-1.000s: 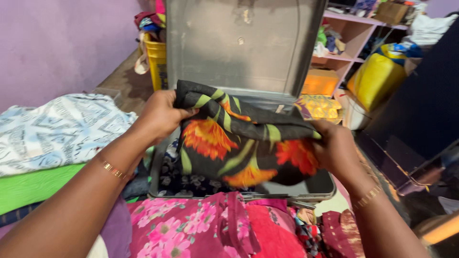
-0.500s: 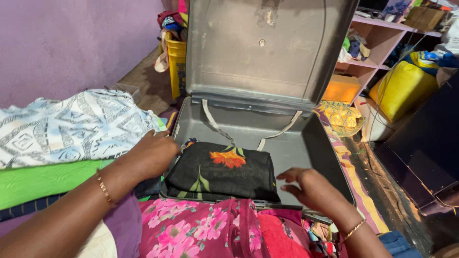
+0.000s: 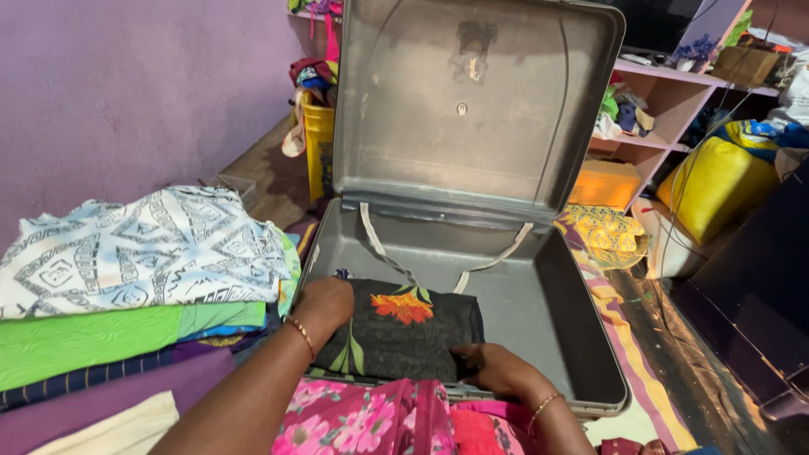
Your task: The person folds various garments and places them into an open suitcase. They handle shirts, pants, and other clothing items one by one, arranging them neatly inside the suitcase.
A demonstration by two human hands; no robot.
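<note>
A folded black cloth (image 3: 404, 333) with an orange flower is laid in the near left corner of the open grey suitcase (image 3: 556, 312). Its left edge is pressed by the left hand (image 3: 324, 303), whose fingers are tucked out of sight. Its near right corner is gripped by the right hand (image 3: 493, 366). The cloth's near edge is hidden behind pink floral fabric (image 3: 362, 417). Folded clothes (image 3: 126, 286), cut off at the frame, are stacked left of the suitcase.

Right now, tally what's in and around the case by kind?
Open grey suitcase: 1
Folded black floral cloth in it, under left hand and right hand: 1
Folded clothes in the stack at left: 6
Pink floral cloth: 1
Total: 9
</note>
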